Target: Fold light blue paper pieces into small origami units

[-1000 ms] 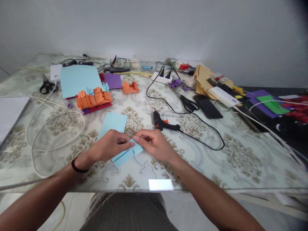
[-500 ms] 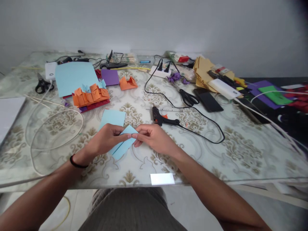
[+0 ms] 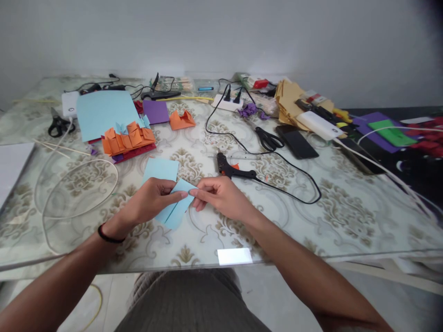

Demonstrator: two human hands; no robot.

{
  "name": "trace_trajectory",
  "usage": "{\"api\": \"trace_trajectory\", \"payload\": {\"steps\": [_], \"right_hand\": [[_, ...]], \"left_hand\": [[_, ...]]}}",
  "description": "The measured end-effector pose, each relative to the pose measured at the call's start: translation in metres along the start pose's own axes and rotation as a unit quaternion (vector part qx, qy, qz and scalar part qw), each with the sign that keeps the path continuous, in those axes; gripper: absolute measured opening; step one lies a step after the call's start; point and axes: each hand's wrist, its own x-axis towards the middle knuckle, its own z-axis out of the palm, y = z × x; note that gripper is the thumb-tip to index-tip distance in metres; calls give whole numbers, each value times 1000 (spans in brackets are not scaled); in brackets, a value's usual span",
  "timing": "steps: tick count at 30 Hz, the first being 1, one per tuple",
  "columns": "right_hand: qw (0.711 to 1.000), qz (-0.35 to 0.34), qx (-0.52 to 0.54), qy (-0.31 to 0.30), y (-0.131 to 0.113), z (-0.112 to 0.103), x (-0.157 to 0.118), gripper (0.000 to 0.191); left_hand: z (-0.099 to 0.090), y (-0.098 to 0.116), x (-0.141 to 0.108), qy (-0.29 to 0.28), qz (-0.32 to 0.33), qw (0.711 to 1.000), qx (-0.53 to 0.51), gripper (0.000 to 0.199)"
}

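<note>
Between my hands is a folded light blue paper (image 3: 175,211), tilted, with a dark seam running down its length. My left hand (image 3: 154,199) pinches its left side, thumb on top. At its upper right edge my right hand (image 3: 220,196) grips it between thumb and fingers; the fingertips behind the paper are partly hidden. Just beyond my left hand a second light blue sheet (image 3: 162,168) lies on the table, its lower part covered by that hand. A black glue gun (image 3: 238,172) rests beyond my right hand.
Folded orange paper pieces (image 3: 129,139) sit at left, near a large light blue sheet (image 3: 105,110) and purple paper (image 3: 155,112). Black scissors (image 3: 269,138), a phone (image 3: 296,142) and a power strip (image 3: 227,103) lie behind the glue gun. White cable (image 3: 81,216) loops at left.
The view has shifted slightly. Both hands keep hold of the folded blue paper, and my thumbs have moved slightly apart along its upper edge.
</note>
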Motion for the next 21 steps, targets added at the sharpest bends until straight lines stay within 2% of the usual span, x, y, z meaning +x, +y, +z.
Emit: {"api": "trace_trajectory", "payload": {"steps": [13,21], "right_hand": [[994,-87,-56,36,-1,2,0,26],[990,-121,-58,38,-1,7,-1,20]], "left_hand": [[4,4,-2,10,21,1000,9,55],[8,9,-5,-15,20,999,24,52]]}}
